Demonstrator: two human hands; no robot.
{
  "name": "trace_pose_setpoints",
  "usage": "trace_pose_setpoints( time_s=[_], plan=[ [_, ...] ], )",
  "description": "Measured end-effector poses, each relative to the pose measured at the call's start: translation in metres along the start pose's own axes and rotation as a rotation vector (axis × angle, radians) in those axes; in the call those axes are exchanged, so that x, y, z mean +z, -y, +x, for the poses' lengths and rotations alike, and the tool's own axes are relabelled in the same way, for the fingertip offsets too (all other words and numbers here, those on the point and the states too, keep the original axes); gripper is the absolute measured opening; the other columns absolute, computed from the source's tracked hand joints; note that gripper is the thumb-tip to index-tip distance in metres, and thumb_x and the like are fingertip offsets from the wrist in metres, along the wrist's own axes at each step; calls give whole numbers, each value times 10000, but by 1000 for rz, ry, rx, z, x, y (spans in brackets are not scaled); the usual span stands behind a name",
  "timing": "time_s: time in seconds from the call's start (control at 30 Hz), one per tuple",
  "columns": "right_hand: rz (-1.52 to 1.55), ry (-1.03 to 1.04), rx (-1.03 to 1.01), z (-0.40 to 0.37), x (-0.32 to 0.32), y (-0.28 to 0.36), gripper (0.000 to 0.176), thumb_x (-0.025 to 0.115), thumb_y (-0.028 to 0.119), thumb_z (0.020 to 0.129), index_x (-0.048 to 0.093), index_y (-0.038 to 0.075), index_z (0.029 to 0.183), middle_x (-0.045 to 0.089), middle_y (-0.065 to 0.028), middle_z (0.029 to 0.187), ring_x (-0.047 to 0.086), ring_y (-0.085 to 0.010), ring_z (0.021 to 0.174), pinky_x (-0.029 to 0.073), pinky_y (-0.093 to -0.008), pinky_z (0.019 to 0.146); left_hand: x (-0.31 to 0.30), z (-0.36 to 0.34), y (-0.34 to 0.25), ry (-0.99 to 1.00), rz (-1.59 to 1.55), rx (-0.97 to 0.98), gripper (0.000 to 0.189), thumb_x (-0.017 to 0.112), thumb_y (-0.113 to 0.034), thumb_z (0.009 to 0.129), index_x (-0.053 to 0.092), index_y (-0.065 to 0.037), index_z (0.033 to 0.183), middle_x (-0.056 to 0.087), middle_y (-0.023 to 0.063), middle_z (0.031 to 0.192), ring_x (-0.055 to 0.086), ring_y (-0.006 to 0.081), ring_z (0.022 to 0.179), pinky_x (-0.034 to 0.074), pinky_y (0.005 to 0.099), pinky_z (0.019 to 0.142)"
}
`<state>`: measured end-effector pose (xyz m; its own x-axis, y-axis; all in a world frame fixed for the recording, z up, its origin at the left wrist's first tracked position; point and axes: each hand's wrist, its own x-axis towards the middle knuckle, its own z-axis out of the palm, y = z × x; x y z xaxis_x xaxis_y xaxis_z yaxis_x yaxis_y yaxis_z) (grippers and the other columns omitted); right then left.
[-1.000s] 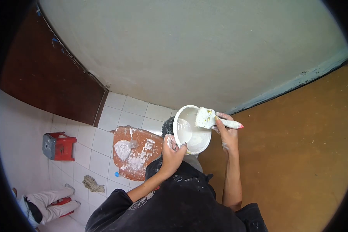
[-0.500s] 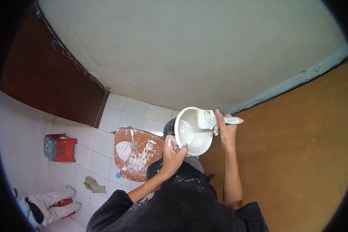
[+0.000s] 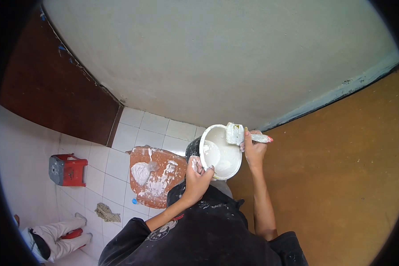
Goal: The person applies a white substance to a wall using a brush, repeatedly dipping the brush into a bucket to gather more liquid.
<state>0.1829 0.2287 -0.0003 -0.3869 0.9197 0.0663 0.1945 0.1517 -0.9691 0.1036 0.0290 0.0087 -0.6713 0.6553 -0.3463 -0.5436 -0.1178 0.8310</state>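
Fingers of the left hand (image 3: 198, 179) clench the near-left rim of a white bucket (image 3: 226, 162) with white paint inside; those of the right hand (image 3: 255, 153) grasp a paint-coated brush (image 3: 235, 134), its head over the bucket's right side. Beyond both hands I see a pale wall (image 3: 217, 62); white floor tiles (image 3: 115, 164) lie left of the left fingers, an ochre surface (image 3: 323, 177) right of the right ones. Compared with the earlier frame, the right hand and brush handle sit slightly farther left. Left of the left fingers is a brown, white-spattered board (image 3: 164, 190) bearing a plastic bag (image 3: 140, 173); farther left are a crumpled cloth (image 3: 106, 213), a red stool (image 3: 74, 172) and a seated person's legs (image 3: 62, 230). The brush blocks my view of part of the bucket's mouth, and the right fingers cover part of the handle.
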Motion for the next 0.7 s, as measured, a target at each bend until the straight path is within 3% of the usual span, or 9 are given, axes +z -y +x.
trace_pose_setpoints(
  time_s=[0.13,0.27,0.7],
  plan=[
    [-187,-44,-169,-6,10,-10,281,684,220,981,611,9,811,620,-34,595,578,-93,510,447,-266,485,4,2,0,-14,-2,13,295,617,60,869,409,-65,1037,506,32,984,561,72,819,525,213,642],
    [-197,-110,-204,-7,15,-11,276,667,199,986,617,2,799,619,-40,578,578,-99,512,452,-283,495,7,-1,-11,-29,6,-44,292,612,57,869,414,-60,1048,531,43,1013,593,78,835,556,216,635],
    [-212,-288,-123,22,1,-12,326,626,250,1018,584,15,795,593,-44,555,541,-91,473,420,-275,437,9,3,-5,-15,25,-45,303,623,57,869,420,-41,1071,553,49,1043,609,81,874,578,215,600]
  ],
)
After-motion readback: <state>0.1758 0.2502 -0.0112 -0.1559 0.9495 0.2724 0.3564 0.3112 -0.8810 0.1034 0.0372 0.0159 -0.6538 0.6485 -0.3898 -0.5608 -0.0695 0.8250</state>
